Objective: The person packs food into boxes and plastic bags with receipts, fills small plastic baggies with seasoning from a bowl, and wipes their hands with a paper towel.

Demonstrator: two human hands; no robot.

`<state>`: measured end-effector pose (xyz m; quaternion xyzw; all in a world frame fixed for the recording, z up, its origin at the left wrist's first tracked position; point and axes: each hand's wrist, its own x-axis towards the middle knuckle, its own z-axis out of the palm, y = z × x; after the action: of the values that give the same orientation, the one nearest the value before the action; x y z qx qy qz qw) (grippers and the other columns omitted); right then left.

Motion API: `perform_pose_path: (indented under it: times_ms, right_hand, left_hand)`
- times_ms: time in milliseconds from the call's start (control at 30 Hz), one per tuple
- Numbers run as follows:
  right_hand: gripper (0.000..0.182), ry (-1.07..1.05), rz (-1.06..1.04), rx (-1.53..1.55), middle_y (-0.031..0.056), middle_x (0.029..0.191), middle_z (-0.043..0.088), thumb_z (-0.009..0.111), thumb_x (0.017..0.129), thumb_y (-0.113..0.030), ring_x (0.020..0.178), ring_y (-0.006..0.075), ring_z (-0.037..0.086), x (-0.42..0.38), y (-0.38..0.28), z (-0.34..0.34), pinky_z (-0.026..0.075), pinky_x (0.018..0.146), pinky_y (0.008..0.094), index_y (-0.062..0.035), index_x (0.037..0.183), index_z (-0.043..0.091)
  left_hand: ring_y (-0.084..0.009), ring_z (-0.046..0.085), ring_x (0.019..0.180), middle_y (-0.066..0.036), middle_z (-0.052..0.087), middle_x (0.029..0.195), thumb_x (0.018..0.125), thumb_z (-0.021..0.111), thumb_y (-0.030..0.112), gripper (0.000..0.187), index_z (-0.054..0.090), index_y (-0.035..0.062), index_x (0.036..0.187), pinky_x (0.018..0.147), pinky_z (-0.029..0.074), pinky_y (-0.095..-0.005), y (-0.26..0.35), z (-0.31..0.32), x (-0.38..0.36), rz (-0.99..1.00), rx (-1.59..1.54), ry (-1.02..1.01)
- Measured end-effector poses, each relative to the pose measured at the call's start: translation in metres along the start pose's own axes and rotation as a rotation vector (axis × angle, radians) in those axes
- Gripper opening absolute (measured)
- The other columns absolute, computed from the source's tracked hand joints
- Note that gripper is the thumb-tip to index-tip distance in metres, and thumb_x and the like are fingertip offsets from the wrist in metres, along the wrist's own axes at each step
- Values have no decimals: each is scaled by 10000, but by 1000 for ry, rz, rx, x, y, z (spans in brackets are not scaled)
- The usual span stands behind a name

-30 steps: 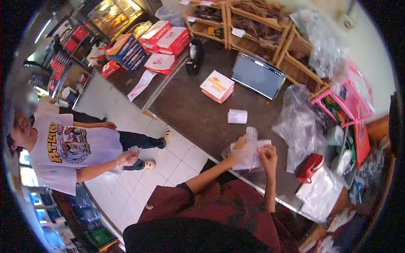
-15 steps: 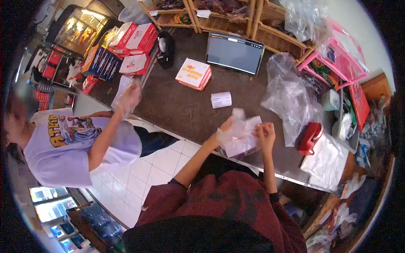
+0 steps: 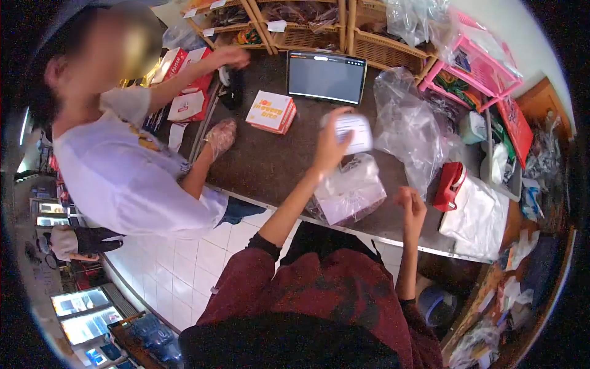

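Note:
A white printed receipt (image 3: 355, 134), blurred by motion, is in my left hand (image 3: 330, 144), raised over the table. Below it stands a pale box (image 3: 351, 206) inside a clear plastic bag, whose bunched top (image 3: 356, 174) sticks up loosely. My right hand (image 3: 410, 206) hovers just right of the bagged box, its fingers curled in; what they may hold is hidden. Farther back on the table sits a white and orange box (image 3: 271, 112) with orange lettering.
A tablet (image 3: 326, 77) stands behind. Clear plastic bags (image 3: 409, 123), a red stapler-like object (image 3: 450, 186) and white plastic bags (image 3: 473, 224) lie on the right, near a pink rack (image 3: 482, 58). At left a co-worker (image 3: 132, 178) reaches across the table, one hand (image 3: 221, 136) in a clear glove.
My left hand has let go of the plastic bag and picked up the receipt from the table. My right hand has moved right, off the bag. The co-worker has come closer to the table.

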<state>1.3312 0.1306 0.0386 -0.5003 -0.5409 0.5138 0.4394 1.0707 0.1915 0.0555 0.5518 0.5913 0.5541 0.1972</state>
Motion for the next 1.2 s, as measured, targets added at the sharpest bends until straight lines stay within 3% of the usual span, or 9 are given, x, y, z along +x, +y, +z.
perform_pose_path:
  times_ms: [167, 300, 400, 567, 633, 733, 767, 900, 1200]
  right_hand:
    - [202, 151, -173, 288, 37, 924, 557, 539, 873, -147, 853, 101, 515, 3, -80, 12, 410, 781, 243, -2, 1013, 560]
    - [149, -40, 147, -216, -21, 679, 558, 634, 810, -148, 620, 41, 472, 5, -3, -21, 378, 546, 196, -11, 802, 576]
    - [151, -96, 139, -250, -16, 630, 534, 632, 806, -145, 592, 48, 452, -14, 36, -15, 375, 534, 213, -10, 772, 574]
    - [141, -65, 163, -332, -5, 679, 572, 632, 802, -142, 619, 39, 481, -32, 78, -10, 395, 541, 212, -18, 851, 584]
    - [149, -65, 170, -372, 23, 682, 579, 638, 788, -124, 633, 55, 489, -33, 54, -23, 403, 550, 228, -20, 878, 582]
    - [195, -19, -115, -617, 107, 760, 619, 636, 772, -119, 668, 166, 581, -24, 28, -58, 462, 623, 306, -23, 935, 588]
    - [187, 55, -283, -751, 118, 782, 616, 623, 777, -101, 695, 186, 593, -16, 29, -79, 469, 636, 319, -25, 944, 589]
    - [164, 516, -168, -638, 126, 791, 607, 599, 798, -106, 760, 234, 603, 11, 17, -141, 471, 664, 339, -30, 944, 595]
    - [344, 492, 93, -691, 129, 691, 642, 630, 789, -335, 667, 194, 633, 47, 92, -191, 477, 628, 302, 2, 859, 638]
  left_hand:
    - [-275, 517, 1016, -140, 529, 1089, 736, 617, 69, 457, 484, 117, 1171, 865, 402, -356, 103, 36, -16, 73, -268, -323]
    - [-294, 493, 1041, -144, 471, 1090, 741, 615, 58, 450, 466, 99, 1163, 900, 398, -370, 30, 73, -58, -16, -269, -242]
    - [-283, 483, 1050, -145, 440, 1109, 731, 628, 54, 472, 447, 74, 1166, 912, 398, -376, 4, 58, -86, -316, -225, -421]
    - [-353, 450, 1060, -182, 338, 1224, 746, 617, 72, 507, 403, 26, 1203, 908, 393, -397, 0, 57, -117, 50, 312, -274]
    - [-390, 364, 1157, -204, 277, 1291, 755, 597, 65, 515, 387, 31, 1225, 970, 340, -412, 4, 59, -120, -47, 294, -299]
    - [-386, 186, 1285, -160, 263, 1345, 732, 574, 24, 498, 425, 11, 1208, 997, 338, -409, 20, 51, -111, 161, 569, -349]
    - [-386, 186, 1285, -160, 263, 1345, 732, 574, 24, 498, 425, 11, 1208, 997, 338, -409, 18, 50, -112, 163, 561, -360]
    - [-365, 218, 1279, -138, 344, 1287, 752, 578, 89, 460, 455, 64, 1194, 924, 418, -409, 8, 51, -122, 134, 622, -526]
    - [-331, 362, 1187, -171, 371, 1214, 804, 565, 229, 431, 462, 35, 1175, 845, 458, -377, 10, 48, -125, 101, 573, -376]
